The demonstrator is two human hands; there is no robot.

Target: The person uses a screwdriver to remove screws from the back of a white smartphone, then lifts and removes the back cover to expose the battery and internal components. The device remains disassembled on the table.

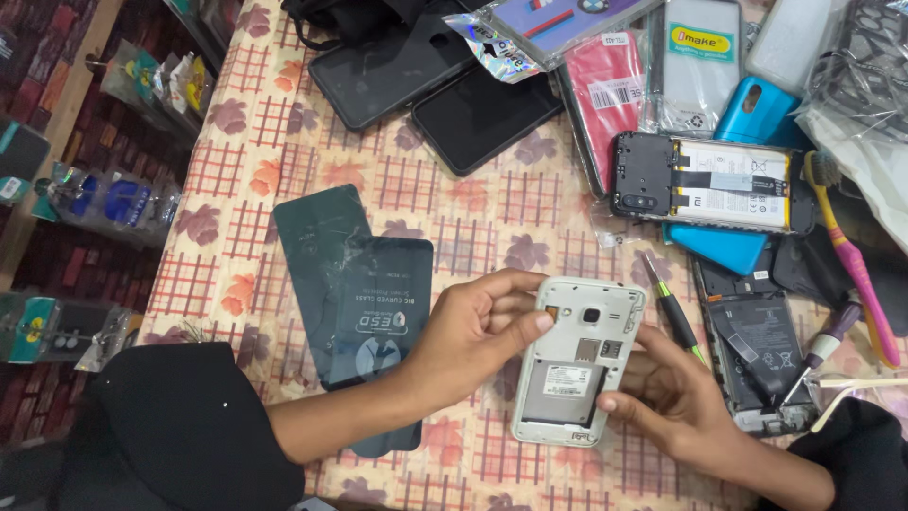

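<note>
A white phone with its back cover off lies face down between my hands, its empty battery bay and camera lens showing. My left hand grips the phone's upper left edge, thumb on the back near the top. My right hand holds the lower right edge, fingertips touching the side of the battery bay. Both hands hover just above the flowered, checked tablecloth.
A dark screen-protector sleeve lies left of the phone. Right of it are a screwdriver, an opened black phone, another opened phone with a white battery, a pink toothbrush, several phones and cases at the far edge.
</note>
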